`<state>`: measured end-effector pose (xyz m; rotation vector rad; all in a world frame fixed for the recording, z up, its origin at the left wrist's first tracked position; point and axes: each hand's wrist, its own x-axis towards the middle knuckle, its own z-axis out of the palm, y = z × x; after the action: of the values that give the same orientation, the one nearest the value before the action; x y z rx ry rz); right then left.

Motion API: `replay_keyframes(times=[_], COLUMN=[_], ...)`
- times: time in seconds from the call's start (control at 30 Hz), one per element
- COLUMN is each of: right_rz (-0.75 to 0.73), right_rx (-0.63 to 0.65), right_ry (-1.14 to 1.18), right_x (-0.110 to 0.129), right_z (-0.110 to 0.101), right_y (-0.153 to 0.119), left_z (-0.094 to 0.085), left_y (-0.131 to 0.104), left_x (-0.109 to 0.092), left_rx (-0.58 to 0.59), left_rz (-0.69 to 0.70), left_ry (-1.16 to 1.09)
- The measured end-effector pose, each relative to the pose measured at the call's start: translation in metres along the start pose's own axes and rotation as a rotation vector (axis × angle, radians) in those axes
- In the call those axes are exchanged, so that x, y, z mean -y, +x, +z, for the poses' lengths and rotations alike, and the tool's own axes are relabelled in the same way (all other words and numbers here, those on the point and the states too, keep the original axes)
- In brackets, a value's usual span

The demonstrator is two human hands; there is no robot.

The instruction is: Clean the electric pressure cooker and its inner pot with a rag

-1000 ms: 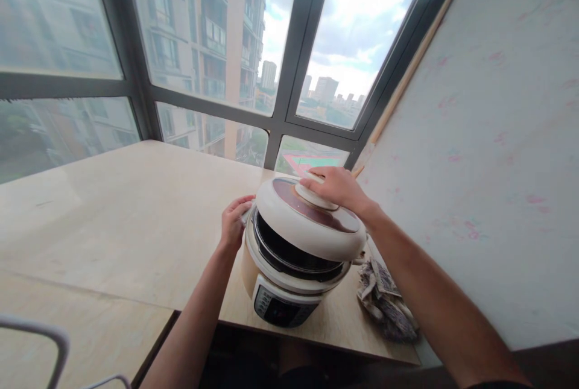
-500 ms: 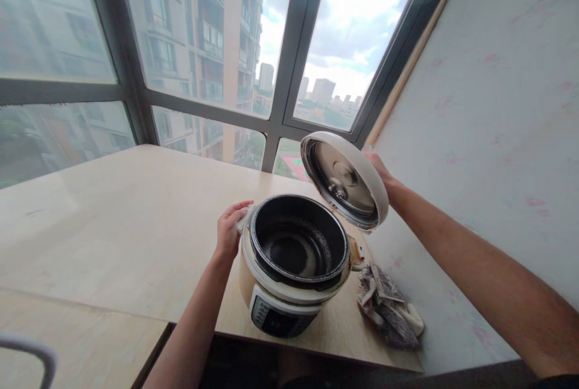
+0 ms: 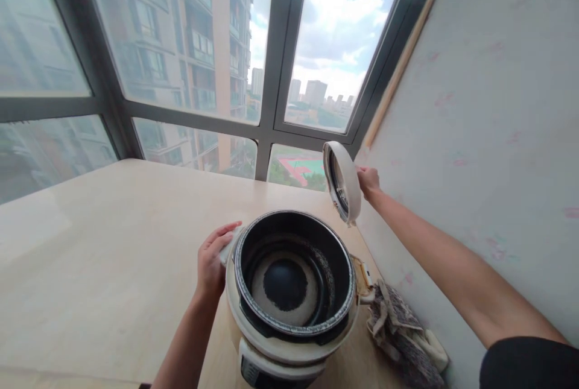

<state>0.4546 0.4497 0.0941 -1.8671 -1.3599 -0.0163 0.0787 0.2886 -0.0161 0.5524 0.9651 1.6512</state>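
Note:
A cream electric pressure cooker (image 3: 294, 353) stands with its top off, showing a dark inner pot (image 3: 289, 283) with a worn, pale ring on its bottom. My left hand (image 3: 215, 259) is closed at the cooker's left side, around what looks like its whitish side handle (image 3: 230, 245). My right hand (image 3: 368, 181) grips the outer side of the round lid (image 3: 347, 181). The lid is held up on edge, beyond the pot to the right, apart from the cooker. Its metal inside faces left; the grip itself is partly hidden behind the lid.
A crumpled grey-brown cloth (image 3: 402, 332) lies right of the cooker, against the patterned wall (image 3: 474, 135). The pale countertop (image 3: 113, 268) stretches left to grey-framed windows (image 3: 266, 75). A stained bracket (image 3: 362, 274) juts from the cooker's right side.
The lid has moved away from the pot, to the right, and turned more edge-on. My view has come closer to the cooker. My left hand stays at its side.

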Motion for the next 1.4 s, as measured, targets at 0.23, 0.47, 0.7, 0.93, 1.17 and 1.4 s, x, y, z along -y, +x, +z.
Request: replay_keyframes(times=[0.23, 0.47, 0.7, 0.93, 1.17, 1.4], right_rz=[-0.022, -0.223, -0.319, -0.350, -0.361, -0.346], right_rx=[0.052, 0.260, 0.281, 0.361, 0.382, 0.395], right_ry=[-0.245, -0.603, -0.676, -0.799, -0.723, -0.630], right_x=[-0.020, -0.039, -0.058, -0.075, -0.089, -0.090], right_z=[0.067, 0.116, 0.139, 0.140, 0.139, 0.140], right_y=[-0.020, -0.030, -0.038, -0.047, -0.061, -0.070], left_z=[-0.002, -0.007, -0.008, -0.005, -0.006, -0.006], left_y=[0.001, 0.003, 0.003, 0.001, 0.003, 0.003], left_x=[0.002, 0.005, 0.008, 0.007, 0.009, 0.009], left_rx=[-0.043, -0.042, -0.059, -0.068, -0.075, -0.072], left_rz=[-0.022, -0.006, 0.002, -0.002, 0.024, 0.010], left_ry=[0.012, 0.065, 0.064, 0.043, 0.058, 0.045])
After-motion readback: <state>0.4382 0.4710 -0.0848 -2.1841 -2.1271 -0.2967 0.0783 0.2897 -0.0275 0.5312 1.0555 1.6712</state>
